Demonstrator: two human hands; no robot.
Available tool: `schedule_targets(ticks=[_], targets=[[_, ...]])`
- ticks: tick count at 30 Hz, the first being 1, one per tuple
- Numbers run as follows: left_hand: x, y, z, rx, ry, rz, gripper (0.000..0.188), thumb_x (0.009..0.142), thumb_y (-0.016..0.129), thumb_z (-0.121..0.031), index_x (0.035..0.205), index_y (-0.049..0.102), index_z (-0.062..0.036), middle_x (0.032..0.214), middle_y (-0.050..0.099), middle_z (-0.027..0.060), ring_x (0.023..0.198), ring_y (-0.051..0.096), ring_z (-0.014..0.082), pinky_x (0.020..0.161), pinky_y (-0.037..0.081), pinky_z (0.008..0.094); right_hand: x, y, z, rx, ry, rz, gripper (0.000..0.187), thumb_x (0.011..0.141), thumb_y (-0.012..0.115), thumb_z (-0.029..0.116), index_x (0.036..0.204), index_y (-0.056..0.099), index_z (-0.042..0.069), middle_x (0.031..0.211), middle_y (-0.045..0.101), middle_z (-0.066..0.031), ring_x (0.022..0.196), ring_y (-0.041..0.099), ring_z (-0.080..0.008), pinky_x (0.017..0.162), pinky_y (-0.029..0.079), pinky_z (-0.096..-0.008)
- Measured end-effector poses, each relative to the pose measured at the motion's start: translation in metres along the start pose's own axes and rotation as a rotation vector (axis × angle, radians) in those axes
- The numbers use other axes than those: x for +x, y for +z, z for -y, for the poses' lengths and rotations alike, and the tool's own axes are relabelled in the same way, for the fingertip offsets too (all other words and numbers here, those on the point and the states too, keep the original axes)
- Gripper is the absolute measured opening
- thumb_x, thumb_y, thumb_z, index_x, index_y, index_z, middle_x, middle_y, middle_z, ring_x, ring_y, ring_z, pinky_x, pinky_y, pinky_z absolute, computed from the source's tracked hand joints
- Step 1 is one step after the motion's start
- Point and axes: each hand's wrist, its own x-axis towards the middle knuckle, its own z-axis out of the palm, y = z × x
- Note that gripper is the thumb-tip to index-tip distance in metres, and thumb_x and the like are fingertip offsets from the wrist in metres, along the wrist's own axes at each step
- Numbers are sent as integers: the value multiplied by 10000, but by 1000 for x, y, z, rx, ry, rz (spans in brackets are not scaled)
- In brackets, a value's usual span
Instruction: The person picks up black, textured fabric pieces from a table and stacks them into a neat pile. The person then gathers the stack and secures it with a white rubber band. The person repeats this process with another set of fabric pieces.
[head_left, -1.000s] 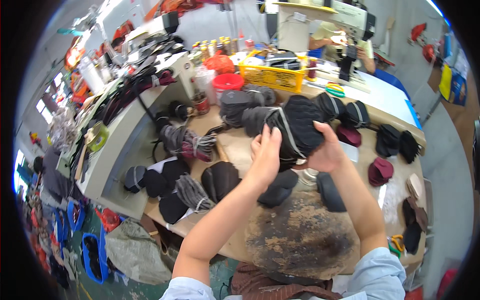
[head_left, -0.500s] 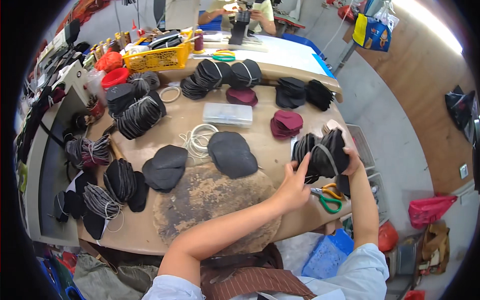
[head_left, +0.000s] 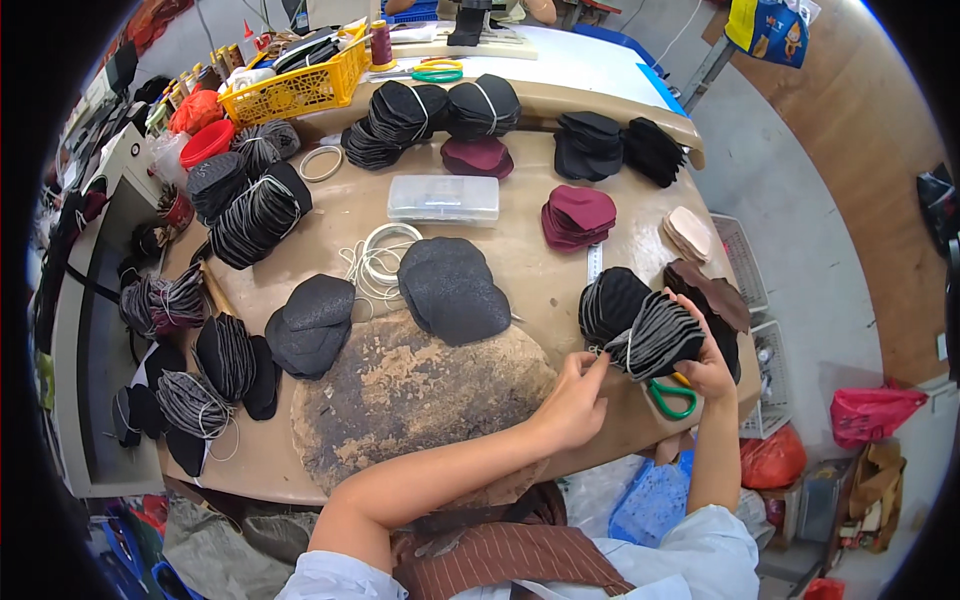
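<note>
Near the right front of the table, my right hand [head_left: 710, 365] grips a bundle of dark fabric pieces [head_left: 665, 340] from its right side. The layered grey edges of the bundle face up, and a light band [head_left: 628, 352] runs around its left end. At that end, my left hand [head_left: 575, 402] has thumb and fingertips drawn together close to the band; what they pinch, if anything, is too small to make out. Just behind lies another black bundle [head_left: 608, 303]. Below the held bundle, green-handled scissors [head_left: 672, 400] are partly hidden.
A worn round board [head_left: 420, 395] lies in front, with dark cut pieces [head_left: 455, 290] at its far edge. Maroon pieces [head_left: 578, 217], a clear plastic box [head_left: 443, 199] and a white cord coil [head_left: 385, 250] sit farther back. Several tied bundles [head_left: 258, 215] line the left.
The held bundle has turned, so its layered edges now face up. My left hand has drawn back from its pointing pose to the bundle's left end. The view has tipped down slightly.
</note>
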Motion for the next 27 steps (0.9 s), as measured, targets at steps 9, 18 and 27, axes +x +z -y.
schedule_targets(ticks=[9, 18, 27], targets=[[-48, -58, -21, -115, -90, 112, 792, 766, 726, -133, 1420, 295, -20, 1289, 425, 187, 1196, 460, 292, 1022, 375, 392, -56, 48, 17, -122, 27, 53, 938, 570, 702, -38, 1419, 304, -16, 1300, 489, -117, 1198, 492, -200, 1023, 361, -320], [-103, -90, -43, -169, -34, -165, 1224, 564, 912, -203, 1456, 105, 23, 1251, 455, 163, 1168, 494, 260, 995, 397, 360, -10, 156, 17, -607, -343, 417, 930, 580, 835, 104, 1369, 347, 37, 1357, 443, -205, 1102, 561, -331, 936, 465, -402], [-163, -114, -54, -512, -95, -307, 1043, 570, 896, -61, 1396, 262, 4, 1268, 446, 108, 1191, 462, 190, 1022, 370, 317, 4, 189, 24, -460, -390, 633, 667, 594, 883, 210, 1142, 527, 73, 1237, 533, -192, 1111, 556, -336, 913, 482, -404]])
